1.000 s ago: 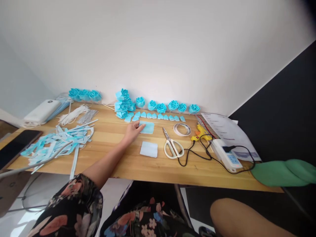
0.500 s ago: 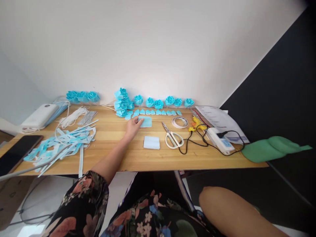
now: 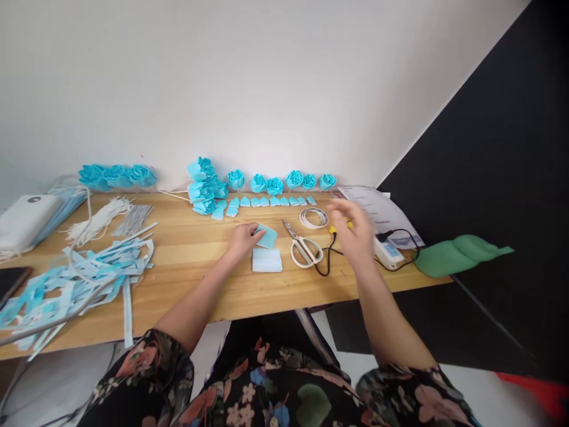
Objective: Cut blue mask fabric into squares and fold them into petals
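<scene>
My left hand [image 3: 243, 239] pinches a small light-blue rectangular piece [image 3: 267, 236] lifted at a tilt off the wooden table [image 3: 191, 267]. Just in front of it lies a pale blue stack of pieces [image 3: 267, 260]. My right hand [image 3: 353, 231] hovers above the table with fingers spread, blurred by motion, over a black cable [image 3: 326, 264] and close to a yellow glue gun [image 3: 332, 229]. White-handled scissors [image 3: 303, 248] lie between the two hands.
Blue fabric roses [image 3: 274, 184] and a row of small blue petals [image 3: 267, 201] line the wall. Cut mask strips [image 3: 75, 279] are heaped at left, with a white device [image 3: 24, 216] behind. A tape ring [image 3: 313, 217], power strip [image 3: 389, 252], papers [image 3: 377, 207] and green cloth [image 3: 457, 252] lie right.
My left hand lifted the blue piece and drew it nearer to the stack. My right hand rose from my lap into view over the cable. The view shifted right.
</scene>
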Action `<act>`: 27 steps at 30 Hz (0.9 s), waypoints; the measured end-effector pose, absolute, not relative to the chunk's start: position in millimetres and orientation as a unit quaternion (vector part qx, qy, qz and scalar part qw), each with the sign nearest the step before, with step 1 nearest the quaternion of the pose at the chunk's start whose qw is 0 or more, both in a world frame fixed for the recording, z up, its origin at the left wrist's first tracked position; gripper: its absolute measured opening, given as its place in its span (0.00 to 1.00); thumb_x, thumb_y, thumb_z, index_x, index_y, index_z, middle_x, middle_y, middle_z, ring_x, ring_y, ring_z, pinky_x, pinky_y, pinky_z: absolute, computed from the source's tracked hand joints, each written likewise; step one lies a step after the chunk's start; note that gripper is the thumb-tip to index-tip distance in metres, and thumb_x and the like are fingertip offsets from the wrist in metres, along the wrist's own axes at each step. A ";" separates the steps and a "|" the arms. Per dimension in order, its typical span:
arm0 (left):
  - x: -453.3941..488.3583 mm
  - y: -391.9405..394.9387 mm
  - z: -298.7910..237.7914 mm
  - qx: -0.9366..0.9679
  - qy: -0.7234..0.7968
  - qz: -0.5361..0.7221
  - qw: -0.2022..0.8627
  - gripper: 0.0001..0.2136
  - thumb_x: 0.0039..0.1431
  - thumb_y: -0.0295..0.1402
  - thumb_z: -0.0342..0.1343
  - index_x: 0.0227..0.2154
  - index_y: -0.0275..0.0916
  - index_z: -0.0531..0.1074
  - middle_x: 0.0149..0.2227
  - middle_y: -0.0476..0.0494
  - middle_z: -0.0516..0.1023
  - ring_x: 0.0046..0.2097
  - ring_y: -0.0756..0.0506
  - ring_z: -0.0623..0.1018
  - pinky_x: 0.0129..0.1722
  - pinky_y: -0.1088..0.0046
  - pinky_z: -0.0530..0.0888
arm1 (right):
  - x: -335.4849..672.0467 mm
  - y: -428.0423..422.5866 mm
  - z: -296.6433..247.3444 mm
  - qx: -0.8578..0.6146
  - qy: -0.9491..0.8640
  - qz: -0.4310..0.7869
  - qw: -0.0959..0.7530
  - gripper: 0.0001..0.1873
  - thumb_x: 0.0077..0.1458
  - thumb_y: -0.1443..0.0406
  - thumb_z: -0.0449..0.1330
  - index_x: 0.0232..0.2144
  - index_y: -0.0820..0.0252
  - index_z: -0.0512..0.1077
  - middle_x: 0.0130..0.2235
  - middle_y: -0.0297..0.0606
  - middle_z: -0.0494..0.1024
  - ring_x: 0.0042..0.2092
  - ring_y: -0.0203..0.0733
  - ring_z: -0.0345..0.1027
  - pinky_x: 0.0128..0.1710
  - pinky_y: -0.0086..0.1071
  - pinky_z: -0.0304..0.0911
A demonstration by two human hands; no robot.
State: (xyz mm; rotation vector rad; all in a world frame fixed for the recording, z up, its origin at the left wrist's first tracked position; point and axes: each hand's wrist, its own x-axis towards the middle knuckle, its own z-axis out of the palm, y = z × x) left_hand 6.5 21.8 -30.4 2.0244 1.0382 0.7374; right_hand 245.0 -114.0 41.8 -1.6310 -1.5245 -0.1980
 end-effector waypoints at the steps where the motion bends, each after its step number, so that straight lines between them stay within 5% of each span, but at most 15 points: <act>1: 5.6 21.9 -30.2 0.804 0.415 0.267 0.331 0.14 0.55 0.38 0.53 0.17 0.38 0.62 0.18 0.53 0.58 0.23 0.51 0.60 0.25 0.73 0.54 | 251.1 -107.8 33.0 -0.669 -0.621 -0.074 0.402 0.14 0.62 0.62 0.54 0.48 0.59 0.72 0.47 0.43 0.76 0.48 0.48 0.70 0.48 0.44 0.66; 5: -1.3 23.3 -24.4 0.831 0.412 0.299 0.225 0.08 0.56 0.35 0.53 0.33 0.38 0.75 0.30 0.45 0.74 0.33 0.45 0.71 0.34 0.72 0.64 | 272.8 -82.0 -1.4 -0.722 -0.650 -0.059 0.228 0.15 0.56 0.66 0.59 0.45 0.63 0.75 0.47 0.50 0.77 0.50 0.55 0.68 0.52 0.48 0.59; 8: -6.0 25.1 -19.2 0.810 0.404 0.377 0.198 0.14 0.58 0.34 0.52 0.45 0.37 0.74 0.40 0.40 0.76 0.40 0.43 0.73 0.42 0.69 0.67 | 282.8 -71.3 -14.7 -0.731 -0.651 -0.048 0.200 0.10 0.55 0.66 0.60 0.38 0.62 0.78 0.43 0.48 0.79 0.47 0.54 0.69 0.52 0.47 0.57; 11: -7.8 25.1 -16.4 0.808 0.384 0.395 0.207 0.13 0.59 0.34 0.51 0.43 0.38 0.75 0.40 0.40 0.77 0.41 0.43 0.74 0.43 0.68 0.68 | 288.4 -68.8 -12.1 -0.727 -0.651 -0.040 0.214 0.08 0.56 0.66 0.59 0.32 0.59 0.79 0.38 0.44 0.81 0.44 0.50 0.71 0.53 0.46 0.55; 16: -2.0 13.2 -5.3 0.807 0.343 0.399 0.267 0.12 0.59 0.33 0.51 0.42 0.38 0.76 0.42 0.40 0.78 0.40 0.44 0.74 0.41 0.69 0.70 | 285.5 -71.9 10.6 -0.712 -0.641 -0.016 0.287 0.11 0.59 0.63 0.57 0.38 0.57 0.79 0.42 0.41 0.81 0.43 0.46 0.73 0.50 0.42 0.59; 20: 9.7 -2.3 18.4 0.816 0.291 0.382 0.320 0.15 0.60 0.32 0.51 0.48 0.38 0.74 0.46 0.40 0.77 0.35 0.48 0.74 0.34 0.73 0.70 | 265.9 -74.2 27.9 -0.632 -0.623 0.169 0.429 0.12 0.56 0.59 0.60 0.38 0.58 0.79 0.39 0.39 0.81 0.42 0.46 0.73 0.42 0.36 0.65; 23: 17.4 -8.0 38.2 0.819 0.260 0.378 0.345 0.18 0.59 0.33 0.53 0.53 0.41 0.70 0.52 0.39 0.74 0.34 0.49 0.73 0.33 0.73 0.68 | 247.7 -74.9 39.7 -0.569 -0.632 0.286 0.442 0.13 0.52 0.57 0.63 0.35 0.59 0.80 0.35 0.37 0.81 0.39 0.44 0.73 0.39 0.34 0.65; 27: 19.0 -5.1 54.5 0.784 0.243 0.307 0.482 0.14 0.59 0.40 0.53 0.39 0.36 0.76 0.28 0.44 0.76 0.27 0.49 0.70 0.29 0.73 0.66 | 232.7 -71.4 53.5 -0.522 -0.647 0.347 0.435 0.14 0.50 0.54 0.64 0.29 0.60 0.79 0.28 0.35 0.77 0.32 0.40 0.70 0.33 0.31 0.64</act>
